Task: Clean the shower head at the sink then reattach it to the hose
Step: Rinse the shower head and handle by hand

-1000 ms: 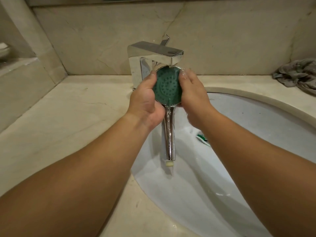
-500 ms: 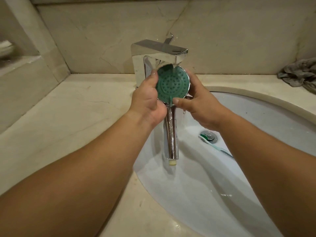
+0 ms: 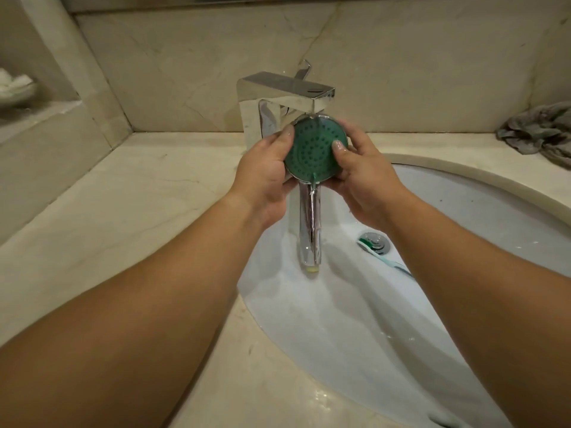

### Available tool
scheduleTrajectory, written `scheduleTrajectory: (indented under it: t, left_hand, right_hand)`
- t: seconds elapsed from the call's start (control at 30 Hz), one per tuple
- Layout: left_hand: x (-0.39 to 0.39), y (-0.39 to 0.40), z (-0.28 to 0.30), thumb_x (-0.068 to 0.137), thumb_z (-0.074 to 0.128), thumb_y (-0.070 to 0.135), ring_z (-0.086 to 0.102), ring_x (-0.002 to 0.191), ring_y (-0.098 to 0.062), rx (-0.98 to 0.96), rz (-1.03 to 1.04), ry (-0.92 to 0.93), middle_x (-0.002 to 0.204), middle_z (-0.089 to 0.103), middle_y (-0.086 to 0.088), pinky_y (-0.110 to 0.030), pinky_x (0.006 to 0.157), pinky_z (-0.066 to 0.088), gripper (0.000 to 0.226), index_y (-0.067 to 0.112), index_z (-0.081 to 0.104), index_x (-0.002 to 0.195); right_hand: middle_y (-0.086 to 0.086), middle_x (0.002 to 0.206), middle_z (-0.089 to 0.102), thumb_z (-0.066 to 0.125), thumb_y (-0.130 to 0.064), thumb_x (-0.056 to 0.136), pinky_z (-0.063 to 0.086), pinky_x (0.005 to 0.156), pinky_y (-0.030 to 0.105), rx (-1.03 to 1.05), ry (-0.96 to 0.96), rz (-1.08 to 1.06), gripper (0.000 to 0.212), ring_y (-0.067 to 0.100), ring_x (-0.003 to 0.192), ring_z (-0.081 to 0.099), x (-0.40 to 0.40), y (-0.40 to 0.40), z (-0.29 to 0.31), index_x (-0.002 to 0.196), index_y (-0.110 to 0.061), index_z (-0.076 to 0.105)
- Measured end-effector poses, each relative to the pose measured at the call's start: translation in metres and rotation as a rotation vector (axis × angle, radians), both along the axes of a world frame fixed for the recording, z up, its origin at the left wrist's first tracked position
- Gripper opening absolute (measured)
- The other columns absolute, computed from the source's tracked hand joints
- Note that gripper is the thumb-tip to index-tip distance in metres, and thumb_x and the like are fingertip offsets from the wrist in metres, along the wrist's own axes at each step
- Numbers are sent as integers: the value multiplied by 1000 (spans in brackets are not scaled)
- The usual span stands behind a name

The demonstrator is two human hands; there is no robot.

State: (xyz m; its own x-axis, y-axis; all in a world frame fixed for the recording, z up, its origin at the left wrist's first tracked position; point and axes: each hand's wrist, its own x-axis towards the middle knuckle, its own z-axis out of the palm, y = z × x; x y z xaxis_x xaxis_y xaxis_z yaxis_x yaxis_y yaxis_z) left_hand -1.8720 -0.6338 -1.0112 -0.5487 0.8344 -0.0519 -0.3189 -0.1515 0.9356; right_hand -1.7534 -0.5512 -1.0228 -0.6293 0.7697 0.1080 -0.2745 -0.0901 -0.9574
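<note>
Both hands grip a shower head [image 3: 312,152] under the running tap [image 3: 287,94], over the sink [image 3: 463,193]: left hand [image 3: 265,177] cups its rim, right hand [image 3: 361,180] thumbs its green face. Wet chrome could slip from those fingers and knock the basin.

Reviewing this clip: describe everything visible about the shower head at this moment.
The shower head has a round green face dotted with rings of small nozzle holes, a chrome rim and a long chrome handle ending in a pale fitting, with no hose attached. It is held face toward the camera, handle pointing down over the sink basin, directly under the faucet spout. It looks wet, with water trickling down the handle. The left hand grips its left edge; the right hand holds the right edge, thumb pressed on the face.
</note>
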Motion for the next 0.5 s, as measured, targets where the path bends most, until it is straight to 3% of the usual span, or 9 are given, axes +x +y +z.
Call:
scheduleTrajectory:
  t: [0.2, 0.4, 0.5]
  left_hand:
    - [-1, 0, 1, 109, 52, 25, 70, 119, -31, 66, 42, -22, 129, 72, -16, -41, 94, 62, 33, 5, 63, 132]
    - [0, 0, 0, 111, 49, 21, 68, 122, -32, 92, 74, -10, 130, 71, -17, -44, 100, 60, 29, 5, 65, 129]
    - [2, -2, 1, 112, 43, 19, 71, 117, -28, 69, 103, -5, 126, 73, -16, -37, 91, 63, 30, 6, 66, 126]
  right_hand:
    - [4, 136, 58, 32, -14, 108, 51, 103, 45, 31, -38, -56, 40, 24, 123, 58, -5, -2, 4, 142, -27, 49]
    - [3, 140, 54, 31, -15, 108, 53, 101, 41, 28, -49, -63, 42, 21, 126, 56, -8, 3, 0, 146, -28, 46]
    - [4, 141, 54, 31, -15, 108, 54, 100, 40, 21, -48, -66, 43, 21, 127, 56, -9, 4, -1, 146, -27, 46]
